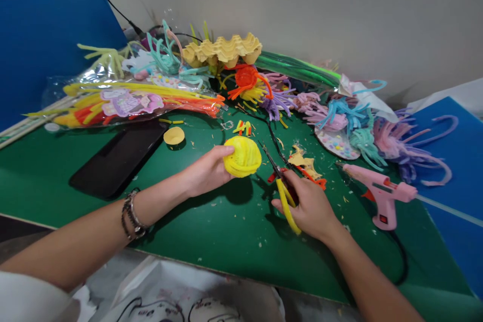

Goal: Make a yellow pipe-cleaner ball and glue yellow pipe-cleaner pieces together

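Held up over the green table is a small cup wrapped in yellow pipe cleaner (pixel 243 157), gripped at its left side by my left hand (pixel 209 168), thumb on top. My right hand (pixel 311 206) is closed around a pair of scissors (pixel 289 206) with yellow handles, their dark blades pointing up and to the left, apart from the yellow cup. Short yellow and orange pipe cleaner offcuts (pixel 242 128) lie just beyond the cup. Torn pieces of egg carton (pixel 304 161) rest past my right hand, beside orange scraps.
A pink glue gun (pixel 381 193) lies at the right, its cord trailing. A dark phone-like slab (pixel 121 158) and a cut carton cup (pixel 174 136) are at the left. Bagged pipe cleaners (pixel 143 103), an egg carton (pixel 224 49) and pipe cleaner figures (pixel 349 115) line the back.
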Available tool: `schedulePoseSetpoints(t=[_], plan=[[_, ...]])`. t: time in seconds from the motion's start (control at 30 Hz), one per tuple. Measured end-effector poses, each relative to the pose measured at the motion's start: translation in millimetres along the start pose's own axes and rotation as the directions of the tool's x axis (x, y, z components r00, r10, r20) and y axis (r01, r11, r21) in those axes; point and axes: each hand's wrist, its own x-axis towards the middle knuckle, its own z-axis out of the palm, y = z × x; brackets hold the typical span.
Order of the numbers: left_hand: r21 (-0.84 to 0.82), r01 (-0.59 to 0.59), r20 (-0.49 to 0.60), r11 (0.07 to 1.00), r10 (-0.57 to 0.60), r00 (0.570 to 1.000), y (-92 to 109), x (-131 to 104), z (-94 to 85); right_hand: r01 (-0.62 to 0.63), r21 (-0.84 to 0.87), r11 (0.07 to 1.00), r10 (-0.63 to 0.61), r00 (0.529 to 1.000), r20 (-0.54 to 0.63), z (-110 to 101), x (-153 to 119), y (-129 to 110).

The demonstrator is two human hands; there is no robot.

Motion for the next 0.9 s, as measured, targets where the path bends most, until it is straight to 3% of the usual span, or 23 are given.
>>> schedulePoseSetpoints(t=[0.2, 0.4, 0.63, 0.9], plan=[[-0.150, 0.105, -0.033, 0.983, -0.111, 0.993, 11.2, -0.7, 1.2, 0.002, 0.000, 1.000, -0.002, 1.000, 0.001, -0.1, 0.1, 0.0], [-0.194, 0.131, -0.213, 0.972, -0.172, 0.962, 16.6, 0.0, 2.3, -0.002, 0.003, 1.000, 0.002, 1.000, 0.006, 0.2, 0.3, 0.6], [-0.013, 0.003, -0.250, 1.000, -0.006, 0.968, 11.3, 0.5, 6.3, 0.010, -0.029, 1.000, -0.010, 1.000, -0.004, 0.9, -0.4, 0.7], [0.136, -0.117, -0.168, 0.984, 0.139, 0.976, 8.3, -3.4, 10.8, -0.071, -0.131, 0.989, 0.063, 0.996, -0.066, 6.5, 3.8, 3.1]])
